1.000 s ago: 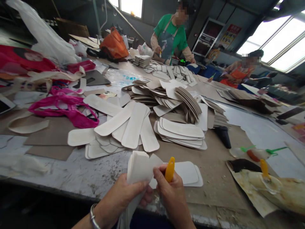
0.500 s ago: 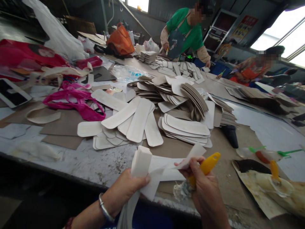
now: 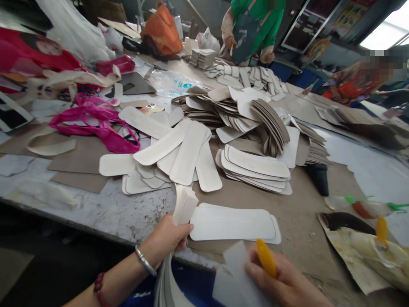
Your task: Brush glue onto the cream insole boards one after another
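My left hand (image 3: 166,240) is shut on a thin stack of pale insole pieces (image 3: 184,205) at the table's front edge, and a long curved strip (image 3: 163,283) hangs down below it. At the bottom right, my right hand (image 3: 283,279) grips a yellow-handled tool (image 3: 266,258) along with a white sheet piece (image 3: 231,273). The tool's tip is hidden. Just above that hand, a flat white insole pair (image 3: 232,224) lies on the brown board, apart from both hands.
Several heaps of insole pieces (image 3: 204,157) cover the table's middle. A pink bag (image 3: 96,128) lies left, and a stained sheet (image 3: 361,251) with a second yellow tool (image 3: 381,232) lies right. Two co-workers (image 3: 252,30) stand beyond the table.
My right hand has dropped lower and nearer me with the white piece. The left hand's stack looks narrower. The whole view has shifted as my head moved, and the flat insole pair now shows fully.
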Tool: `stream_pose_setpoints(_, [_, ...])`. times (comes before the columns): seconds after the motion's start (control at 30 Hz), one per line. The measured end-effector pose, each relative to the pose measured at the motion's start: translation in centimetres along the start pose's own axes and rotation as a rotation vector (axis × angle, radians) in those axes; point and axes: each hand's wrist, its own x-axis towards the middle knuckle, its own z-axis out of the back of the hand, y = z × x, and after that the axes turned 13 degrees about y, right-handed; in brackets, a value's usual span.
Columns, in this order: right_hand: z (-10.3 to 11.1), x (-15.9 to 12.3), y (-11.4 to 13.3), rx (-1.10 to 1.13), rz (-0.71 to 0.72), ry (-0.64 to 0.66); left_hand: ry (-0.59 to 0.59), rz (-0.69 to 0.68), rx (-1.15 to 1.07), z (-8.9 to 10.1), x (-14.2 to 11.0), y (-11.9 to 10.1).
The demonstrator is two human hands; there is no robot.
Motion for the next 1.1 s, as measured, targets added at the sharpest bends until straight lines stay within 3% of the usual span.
stream_pose_setpoints(0.1, [-0.1, 4.3, 0.6, -0.289, 0.095, 0.043, 0.028, 0.007, -0.017, 0.3, 0.4, -0.2])
stream_pose_setpoints(0.23, [0.3, 8.1, 1.7, -0.565, 0.018, 0.005, 0.066, 0.020, -0.032, 0.9, 0.7, -0.8])
stream_pose_setpoints(0.33, [1.0, 9.6, 2.7, -0.643, 0.002, 0.045, 0.100, 0.045, -0.059, 1.2, 0.8, -1.0])
stream_pose_setpoints(0.53, [2.0, 11.2, 3.6, -0.736, -0.001, 0.071, 0.143, 0.084, -0.107, 1.7, 1.1, -0.7])
stream_pose_setpoints(0.9, [1.8, 11.9, 3.3, -0.869, -0.023, 0.058, 0.180, 0.081, -0.130, 2.2, 1.6, -0.7])
stream_pose_setpoints(1.0, [1.8, 12.0, 3.4, -0.903, -0.025, 0.047, 0.166, 0.064, -0.105, 1.9, 1.3, -0.9])
stream_pose_setpoints(1.1, [1.4, 12.1, 3.7, -0.942, -0.017, 0.025, 0.075, 0.059, -0.042, 1.2, 1.1, -1.1])
